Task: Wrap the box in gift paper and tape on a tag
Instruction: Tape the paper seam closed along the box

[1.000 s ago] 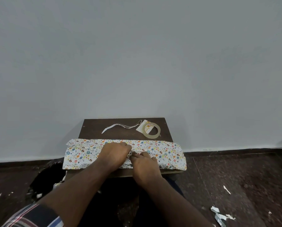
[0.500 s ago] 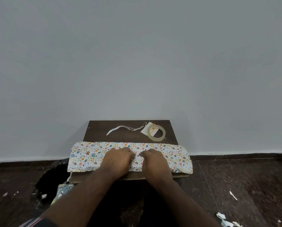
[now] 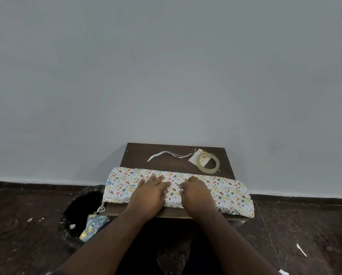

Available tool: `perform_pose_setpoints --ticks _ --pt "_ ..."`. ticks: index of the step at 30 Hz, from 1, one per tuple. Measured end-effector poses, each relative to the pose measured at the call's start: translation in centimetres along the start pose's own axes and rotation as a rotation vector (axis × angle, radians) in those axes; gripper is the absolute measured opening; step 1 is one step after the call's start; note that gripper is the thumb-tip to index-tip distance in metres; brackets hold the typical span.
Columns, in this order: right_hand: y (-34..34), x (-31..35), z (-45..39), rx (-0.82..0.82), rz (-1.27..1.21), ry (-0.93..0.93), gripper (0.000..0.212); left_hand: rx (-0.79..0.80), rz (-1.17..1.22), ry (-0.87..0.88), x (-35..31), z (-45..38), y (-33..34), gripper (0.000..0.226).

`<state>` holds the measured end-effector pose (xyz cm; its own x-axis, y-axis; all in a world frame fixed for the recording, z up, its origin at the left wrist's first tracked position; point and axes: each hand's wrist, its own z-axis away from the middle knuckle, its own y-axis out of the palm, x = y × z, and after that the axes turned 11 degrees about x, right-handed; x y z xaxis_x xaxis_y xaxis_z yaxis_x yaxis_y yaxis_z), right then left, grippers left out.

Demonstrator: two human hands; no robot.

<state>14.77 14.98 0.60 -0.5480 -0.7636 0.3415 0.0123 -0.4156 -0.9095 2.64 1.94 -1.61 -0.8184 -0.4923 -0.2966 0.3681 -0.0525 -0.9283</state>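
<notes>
Patterned gift paper [image 3: 221, 187] covers the box on a small table [image 3: 138, 155] | left hand [image 3: 150, 192] presses flat, fingers straight | right hand [image 3: 196, 192] fingers curled, pinching the seam | step: sealing seam | next: tape roll [image 3: 208, 165] and tag [image 3: 197, 158], beyond fingertips.

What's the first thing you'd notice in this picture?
The colourful wrapped box lying across the near edge of the small dark table, with the left hand and right hand on its middle. Behind it sit a tape roll and a tag.
</notes>
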Motion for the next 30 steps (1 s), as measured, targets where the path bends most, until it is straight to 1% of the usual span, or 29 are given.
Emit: perform_pose_setpoints --ticks 5,13,20,24,26,30 --pt "-0.1 0.0 0.2 0.006 0.008 -0.005 0.034 0.058 0.000 -0.030 -0.1 0.2 -0.1 0.045" --pt "-0.1 0.1 0.3 0.009 0.015 -0.002 0.034 0.068 -0.068 -0.082 -0.6 0.6 0.1 0.046" --pt "-0.1 0.1 0.6 0.028 0.025 0.012 0.033 0.093 -0.086 -0.076 -0.4 0.5 0.3 0.050" --pt "-0.2 -0.1 0.8 0.034 0.000 0.019 0.036 0.095 -0.063 -0.095 -0.4 0.3 0.3 0.049" --pt "-0.4 -0.5 1.0 0.024 -0.024 0.059 0.039 0.109 -0.052 -0.111 -0.7 0.4 0.2 0.048" --pt "-1.5 -2.2 2.0 0.010 0.017 0.248 0.043 0.127 -0.057 -0.150 -1.2 0.6 0.1 0.048"
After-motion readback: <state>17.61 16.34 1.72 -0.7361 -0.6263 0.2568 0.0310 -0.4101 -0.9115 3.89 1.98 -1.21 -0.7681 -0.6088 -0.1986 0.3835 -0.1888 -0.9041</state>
